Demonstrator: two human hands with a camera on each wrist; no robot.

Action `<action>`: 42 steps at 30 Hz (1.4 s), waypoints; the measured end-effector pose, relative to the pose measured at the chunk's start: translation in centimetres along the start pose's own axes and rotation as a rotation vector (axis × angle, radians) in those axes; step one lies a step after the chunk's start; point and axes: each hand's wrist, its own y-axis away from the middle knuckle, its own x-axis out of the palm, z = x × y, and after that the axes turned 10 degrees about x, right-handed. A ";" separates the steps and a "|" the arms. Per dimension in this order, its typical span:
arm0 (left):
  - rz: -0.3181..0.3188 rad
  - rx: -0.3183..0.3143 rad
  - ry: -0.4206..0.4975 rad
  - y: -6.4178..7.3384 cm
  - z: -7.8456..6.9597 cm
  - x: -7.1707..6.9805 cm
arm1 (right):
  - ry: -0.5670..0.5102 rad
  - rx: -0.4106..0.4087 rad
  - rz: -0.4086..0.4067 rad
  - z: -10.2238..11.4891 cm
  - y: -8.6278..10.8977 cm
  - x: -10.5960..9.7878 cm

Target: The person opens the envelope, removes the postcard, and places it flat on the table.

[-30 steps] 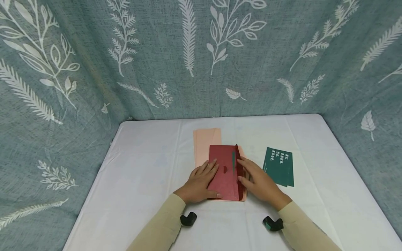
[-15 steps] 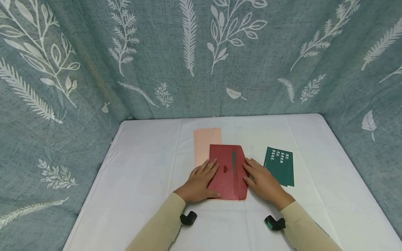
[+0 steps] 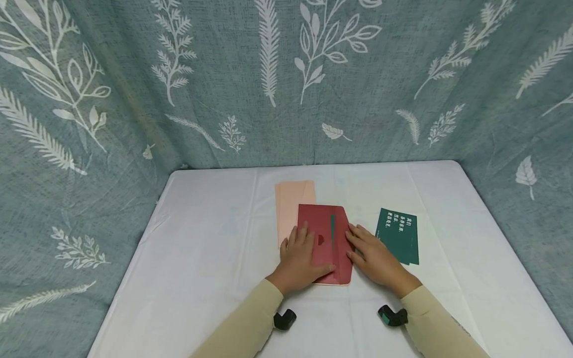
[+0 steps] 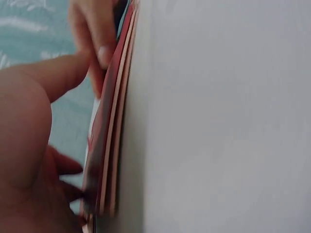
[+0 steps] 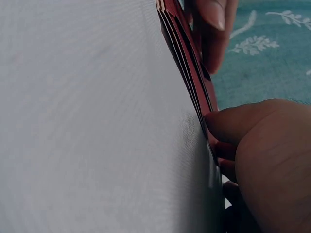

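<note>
A red paper envelope (image 3: 324, 214) lies on top of a small stack in the middle of the table, its flap spread out flat to the right. Along the flap's side a narrow green strip shows in it. My left hand (image 3: 299, 258) rests on the envelope's left part, fingers extended and thumb across the lower front. At the flap's right edge, the fingertips of my right hand (image 3: 375, 256) touch the paper. Seen edge-on in the left wrist view, several red and pink layers (image 4: 114, 141) lie under the top one.
Behind and left of the stack lie pale pink envelopes (image 3: 293, 201), partly covered by it. Dark green cards (image 3: 397, 241) with white writing lie right of my right hand. A white cloth covers the table (image 3: 210, 223); a leaf-patterned curtain (image 3: 286, 139) hangs around it.
The flap, standing raised at first, has come down flat to the right under my right hand. My left hand has slid to the right across the envelope.
</note>
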 end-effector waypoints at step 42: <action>-0.224 -0.115 -0.219 -2.0 -3.5 2.0 | -0.029 -0.030 -0.008 -0.4 0.1 -0.1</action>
